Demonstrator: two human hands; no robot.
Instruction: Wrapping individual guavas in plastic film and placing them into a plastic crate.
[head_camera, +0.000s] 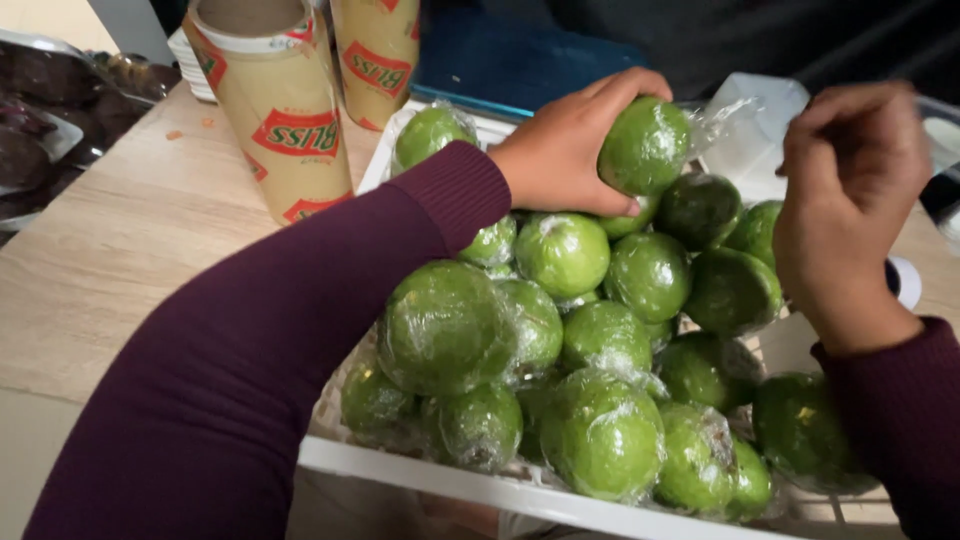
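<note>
left hand (560, 150) fingers clasp a round film-wrapped green fruit (645, 145); right hand (850, 190) fingers pinch clear film (725, 115)

You have two big rolls of clear wrap (275, 110) standing near the far edge of the light wooden table (110, 250). At the table's far left edge sits a tray of dark food (40, 110). Past the far edge you can see something blue (510, 55).
</note>
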